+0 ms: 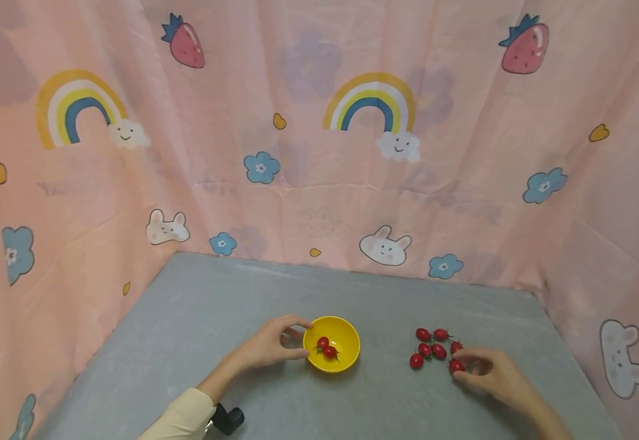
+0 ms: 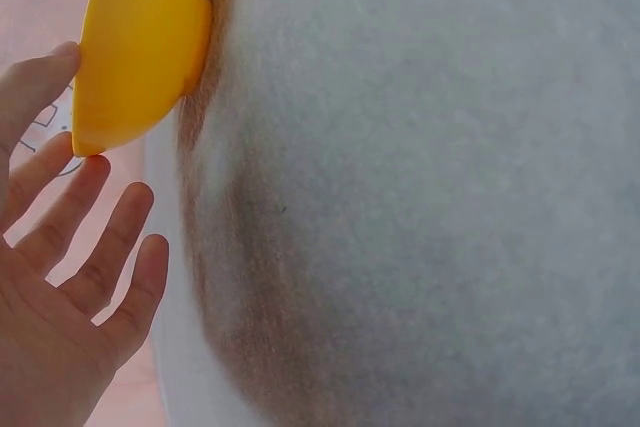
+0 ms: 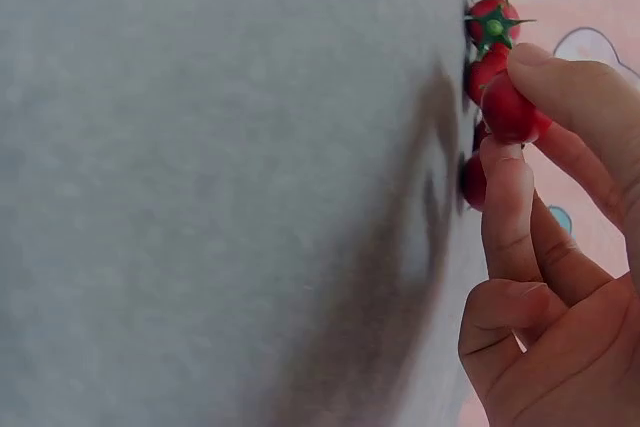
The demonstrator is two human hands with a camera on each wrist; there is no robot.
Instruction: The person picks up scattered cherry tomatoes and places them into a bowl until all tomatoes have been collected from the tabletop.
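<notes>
In the head view a yellow bowl (image 1: 350, 356) stands upright on the grey table, with two red cherry tomatoes (image 1: 329, 352) inside. At its left side is my left hand (image 1: 268, 343), its thumb and index fingertips apart at the rim and the other fingers spread. Farther right, my right hand (image 1: 492, 374) pinches one cherry tomato (image 3: 509, 109) between thumb and fingertips. Several more cherry tomatoes (image 1: 438, 351) with green stems lie grouped just left of that hand. The bowl's inside is hidden in the left wrist view.
The grey table (image 1: 231, 293) is bordered by a pink patterned curtain (image 1: 308, 201) at the back and both sides. A black object (image 1: 228, 420) shows beside the left sleeve (image 1: 184, 415), close to the lower edge of the view.
</notes>
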